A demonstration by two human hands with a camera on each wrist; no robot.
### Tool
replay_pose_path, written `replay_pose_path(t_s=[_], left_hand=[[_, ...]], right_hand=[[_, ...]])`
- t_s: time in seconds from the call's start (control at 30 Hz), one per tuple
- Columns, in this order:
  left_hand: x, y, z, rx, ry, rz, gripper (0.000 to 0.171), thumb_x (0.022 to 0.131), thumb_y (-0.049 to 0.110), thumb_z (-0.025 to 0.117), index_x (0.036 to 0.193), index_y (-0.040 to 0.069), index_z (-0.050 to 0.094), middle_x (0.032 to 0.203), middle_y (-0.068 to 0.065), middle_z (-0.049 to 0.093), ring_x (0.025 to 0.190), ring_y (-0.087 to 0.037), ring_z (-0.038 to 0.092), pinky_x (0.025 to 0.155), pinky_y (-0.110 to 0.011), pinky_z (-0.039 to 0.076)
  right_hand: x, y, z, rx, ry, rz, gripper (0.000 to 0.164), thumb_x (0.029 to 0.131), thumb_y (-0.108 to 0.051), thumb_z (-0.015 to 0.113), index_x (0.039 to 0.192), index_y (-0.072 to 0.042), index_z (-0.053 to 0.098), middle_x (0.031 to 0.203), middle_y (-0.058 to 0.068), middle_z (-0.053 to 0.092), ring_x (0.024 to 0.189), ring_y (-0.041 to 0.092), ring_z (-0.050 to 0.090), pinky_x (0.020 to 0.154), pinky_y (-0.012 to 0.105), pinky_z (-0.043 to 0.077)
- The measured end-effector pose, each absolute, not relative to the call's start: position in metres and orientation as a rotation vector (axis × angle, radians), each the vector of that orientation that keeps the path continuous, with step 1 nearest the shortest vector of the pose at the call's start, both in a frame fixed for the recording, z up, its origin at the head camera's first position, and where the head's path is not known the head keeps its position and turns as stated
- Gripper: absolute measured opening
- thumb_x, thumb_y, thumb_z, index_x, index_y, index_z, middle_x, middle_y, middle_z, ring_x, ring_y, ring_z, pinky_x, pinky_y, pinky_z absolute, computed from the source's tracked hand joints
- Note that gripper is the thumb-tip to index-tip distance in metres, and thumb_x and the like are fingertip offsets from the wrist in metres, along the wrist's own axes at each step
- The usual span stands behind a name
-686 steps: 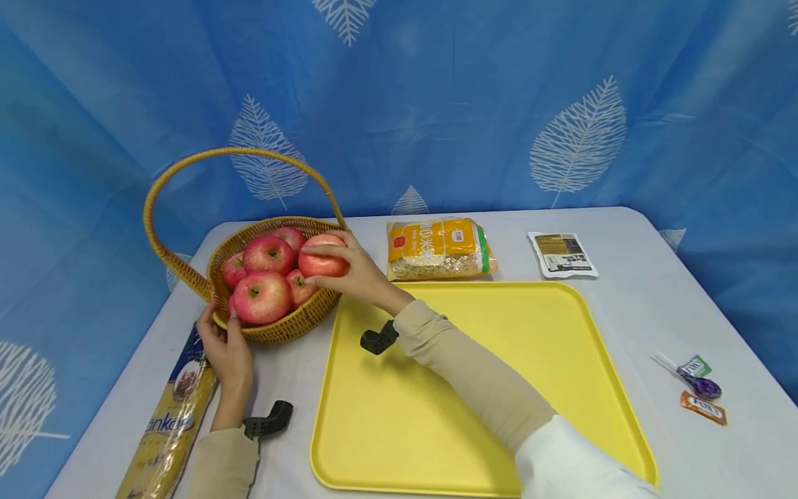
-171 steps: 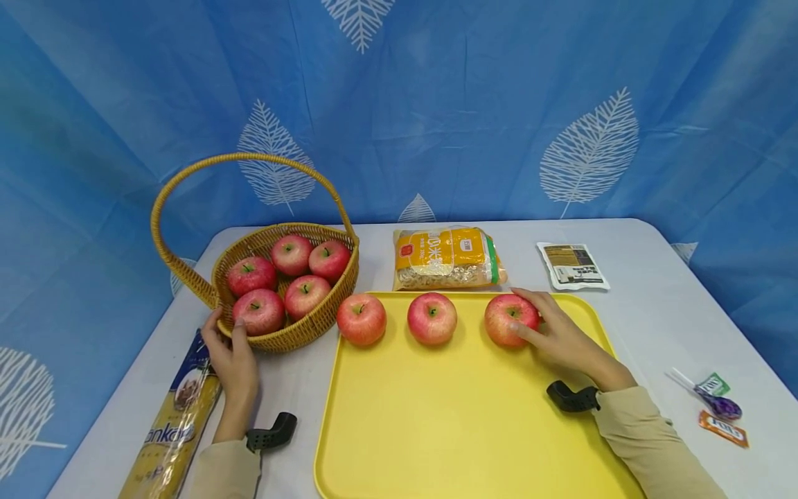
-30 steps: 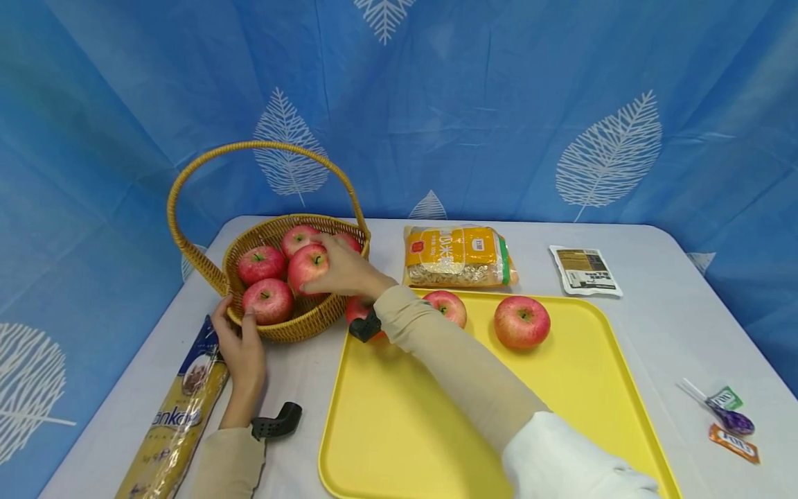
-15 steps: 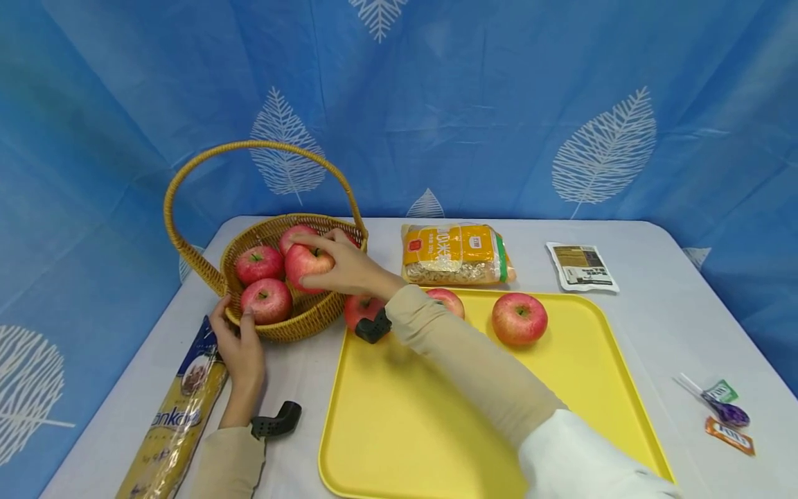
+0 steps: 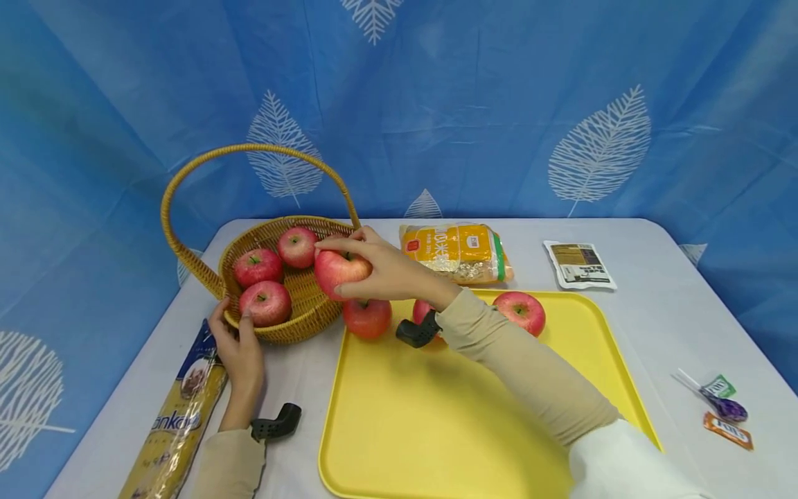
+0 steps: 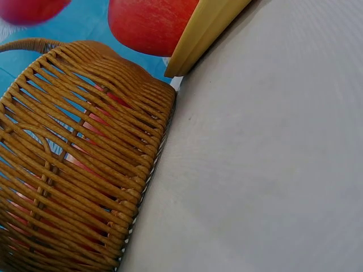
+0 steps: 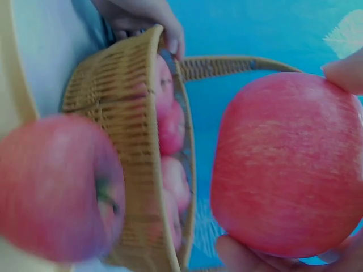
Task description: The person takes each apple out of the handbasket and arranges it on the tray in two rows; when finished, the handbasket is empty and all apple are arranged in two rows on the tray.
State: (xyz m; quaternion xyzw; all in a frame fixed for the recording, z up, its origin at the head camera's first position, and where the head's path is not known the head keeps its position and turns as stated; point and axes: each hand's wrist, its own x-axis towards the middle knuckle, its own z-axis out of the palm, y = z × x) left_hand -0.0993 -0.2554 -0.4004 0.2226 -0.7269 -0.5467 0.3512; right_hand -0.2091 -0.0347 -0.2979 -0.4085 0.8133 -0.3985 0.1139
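Note:
My right hand (image 5: 399, 270) grips a red apple (image 5: 339, 275) between thumb and fingers, above the right rim of the wicker basket (image 5: 312, 324). In the right wrist view, that apple (image 7: 289, 164) fills the right side, clear of the basket. My left hand (image 5: 240, 353) holds the basket's near-left rim, thumb over the edge. Several apples (image 5: 265, 303) lie in the basket; one at the right is mostly hidden behind my right hand. Along the far edge of the yellow tray (image 5: 399, 430) sit a left apple (image 5: 368, 319), a partly covered middle apple (image 5: 422, 310) and a right apple (image 5: 520, 312).
A long pasta packet (image 5: 177, 416) lies left of the left forearm. Behind the tray are an orange grain bag (image 5: 458, 253) and a white sachet (image 5: 580, 265). A purple lollipop (image 5: 726, 407) and small wrapped sweets (image 5: 728, 431) lie on the table at right.
In the last second, my right hand has lifted an apple out of the basket and carried it right. Three apples have come onto the tray since the oldest frame. My left hand stays on the rim.

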Motion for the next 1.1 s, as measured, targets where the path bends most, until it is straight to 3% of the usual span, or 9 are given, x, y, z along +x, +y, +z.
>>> replay_pose_path(t_s=[0.17,0.43,0.7,0.9,1.1], left_hand=[[-0.107,-0.267,-0.420,0.589,-1.879,-1.394,0.042,0.093,0.023,0.042,0.133,0.013,0.035,0.139,-0.006,0.037,0.128,-0.017,0.036,0.109,-0.032,0.028],[-0.106,-0.268,-0.419,0.606,-1.904,-1.386,0.041,0.094,0.026,0.041,0.133,0.015,0.035,0.139,-0.005,0.036,0.128,-0.014,0.035,0.109,-0.031,0.028],[-0.106,-0.265,-0.418,0.609,-1.913,-1.387,0.042,0.094,0.026,0.040,0.134,0.015,0.034,0.140,-0.004,0.035,0.130,-0.014,0.033,0.110,-0.031,0.026],[-0.106,-0.264,-0.418,0.619,-1.923,-1.387,0.041,0.094,0.026,0.040,0.134,0.017,0.033,0.141,-0.003,0.034,0.132,-0.014,0.032,0.111,-0.032,0.024],[-0.105,-0.264,-0.418,0.613,-1.921,-1.385,0.040,0.094,0.025,0.040,0.133,0.017,0.034,0.141,-0.004,0.034,0.132,-0.015,0.032,0.111,-0.032,0.025]], right_hand=[[-0.210,0.007,-0.292,-1.176,2.390,-1.165,0.059,0.074,-0.034,0.068,0.128,-0.042,0.045,0.111,-0.002,0.039,0.097,0.013,0.049,0.080,0.027,0.047],[-0.215,0.082,-0.289,-1.072,2.510,-1.041,0.061,0.075,-0.031,0.069,0.131,-0.033,0.045,0.118,0.002,0.040,0.100,0.016,0.049,0.086,0.034,0.045],[-0.216,0.166,-0.294,-0.867,2.643,-0.970,0.057,0.077,-0.027,0.069,0.130,-0.024,0.048,0.117,0.010,0.041,0.100,0.022,0.048,0.082,0.038,0.044],[-0.210,0.225,-0.310,-0.727,2.649,-0.980,0.059,0.077,-0.022,0.070,0.131,-0.017,0.046,0.122,0.017,0.035,0.105,0.029,0.041,0.074,0.029,0.047],[-0.200,0.260,-0.332,-0.619,2.664,-0.950,0.060,0.075,-0.017,0.070,0.129,-0.011,0.045,0.115,0.019,0.035,0.101,0.030,0.039,0.066,0.022,0.048]])
